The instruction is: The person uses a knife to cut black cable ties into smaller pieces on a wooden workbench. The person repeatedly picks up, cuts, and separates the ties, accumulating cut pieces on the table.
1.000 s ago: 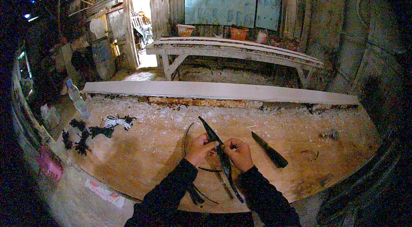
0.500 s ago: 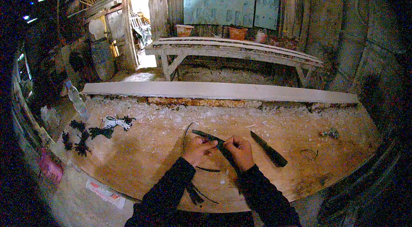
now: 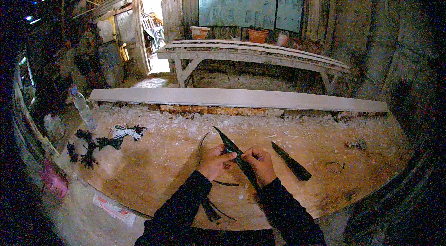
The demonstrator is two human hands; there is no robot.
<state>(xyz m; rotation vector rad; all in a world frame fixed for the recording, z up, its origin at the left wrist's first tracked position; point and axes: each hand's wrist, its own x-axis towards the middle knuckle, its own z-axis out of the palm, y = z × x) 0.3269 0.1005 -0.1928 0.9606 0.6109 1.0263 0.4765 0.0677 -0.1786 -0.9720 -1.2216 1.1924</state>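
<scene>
Both my hands meet over the wooden tabletop (image 3: pixel 153 171) on a long, narrow, dark strip (image 3: pixel 226 141) that points up and to the left. My left hand (image 3: pixel 214 162) pinches the strip near its middle. My right hand (image 3: pixel 261 164) grips it just below, fingers curled round it. A thin dark curved strand (image 3: pixel 200 146) arcs on the table left of my left hand. More dark strips (image 3: pixel 210 209) lie under my forearms near the table's front edge.
A dark knife-like tool (image 3: pixel 290 161) lies right of my right hand. Bundles of dark and white ties (image 3: pixel 109 140) lie at the table's left. A plastic bottle (image 3: pixel 82 107) stands at far left. A pale plank (image 3: pixel 237 98) runs along the back; a bench (image 3: pixel 251 55) stands beyond.
The strip's tip swung down toward flat half a second ago and now points up-left again. Both hands stayed in the same spot on it.
</scene>
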